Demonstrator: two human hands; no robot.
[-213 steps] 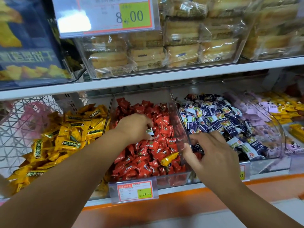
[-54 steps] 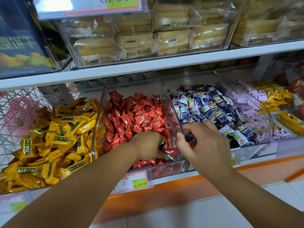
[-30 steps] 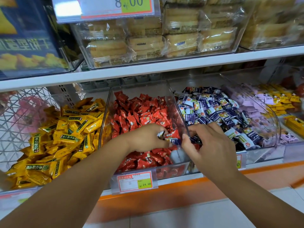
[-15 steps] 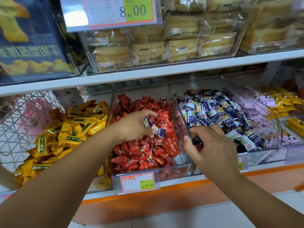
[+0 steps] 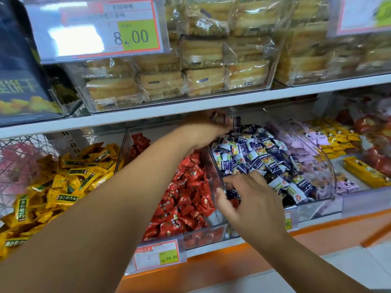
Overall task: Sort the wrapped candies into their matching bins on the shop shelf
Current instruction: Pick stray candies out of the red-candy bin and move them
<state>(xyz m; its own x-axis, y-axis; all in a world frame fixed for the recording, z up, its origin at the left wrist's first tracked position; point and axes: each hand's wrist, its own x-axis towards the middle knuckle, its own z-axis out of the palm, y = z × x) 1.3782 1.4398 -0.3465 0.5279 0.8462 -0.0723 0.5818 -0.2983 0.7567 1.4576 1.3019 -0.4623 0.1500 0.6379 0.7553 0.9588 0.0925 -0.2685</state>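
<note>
The left hand (image 5: 203, 129) is way up and across. Its arm stretches on a diagonal over the red candies (image 5: 184, 195) and reaches the back of the blue bin (image 5: 313, 209). The fingers are bunched together and clamped on a small clutch of dark-wrapped candies (image 5: 220, 117). They hold it just below the shelf edge (image 5: 148, 117), above the far end of the blue-and-white candies (image 5: 256, 157). Motion blur smears this hand, so how many pieces it grips can't be told.

The right hand (image 5: 251, 199) sits low at the front of that same blue bin, with the back of the hand to the camera and the forearm running in from the bottom right. Its fingers curl down into the pile, and the thumb lies beside the clear divider wall (image 5: 213, 174) that separates this bin from the red bin (image 5: 201, 237). A red candy (image 5: 234, 203) shows in the crook between thumb and forefinger, with the hand curled around it, down among the blue-and-white wrappers.

The two hands are well apart, one at the back of the bin and one at the front. Off to the left lies a heap of yellow candies (image 5: 63, 182). A 24.90 price tag (image 5: 156, 256) hangs below the red bin.
</note>
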